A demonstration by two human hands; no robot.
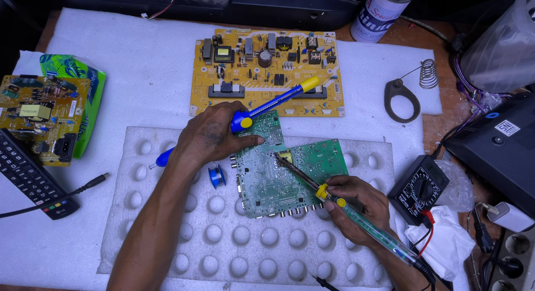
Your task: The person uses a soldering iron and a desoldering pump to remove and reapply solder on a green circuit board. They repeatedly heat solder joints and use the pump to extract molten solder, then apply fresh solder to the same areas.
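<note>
Down on the dimpled white foam pad [223, 241] sits the green circuit board [281, 165], tilted a bit so its corners point off toward the edges of the tabletop. My right hand [356, 204] has its fingers wrapped around the clear handle of the soldering iron [329, 199]. The iron's long axis runs diagonally from lower right up to upper left, with the tip pointing at a spot near the middle of the board, touching it or just about. My left hand [214, 135] rests on the board's upper left corner, fingers closed around the blue and yellow desoldering pump [267, 108]. The pump runs diagonally the other way, yellow end pointing up and right over the big yellow power board [262, 74]. So the right hand is the one nearer the joint, coming in from the lower right. A small solder spool [217, 175] sits just beside my left wrist, and the multimeter [419, 188] is off to the right.
</note>
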